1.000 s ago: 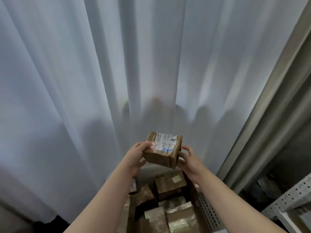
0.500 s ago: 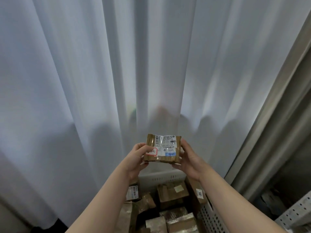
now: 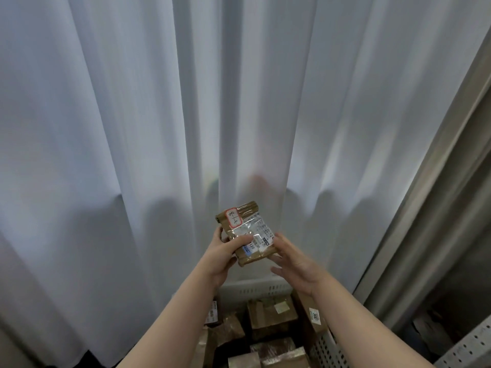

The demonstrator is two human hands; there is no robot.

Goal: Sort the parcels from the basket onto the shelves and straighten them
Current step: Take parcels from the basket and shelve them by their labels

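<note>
While my left hand (image 3: 225, 252) grips the tilted brown parcel (image 3: 248, 231), white label up, my right hand (image 3: 296, 265) rests open against it.

Soft daylight glowing through white curtain (image 3: 159, 128), dim lower corners, wide-angle bending at edges

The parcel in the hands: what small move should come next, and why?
Probably carry the parcel right, toward the shelf: the left hand grips it above the basket, its sticker faces the camera, and the right hand is open beside it.
</note>
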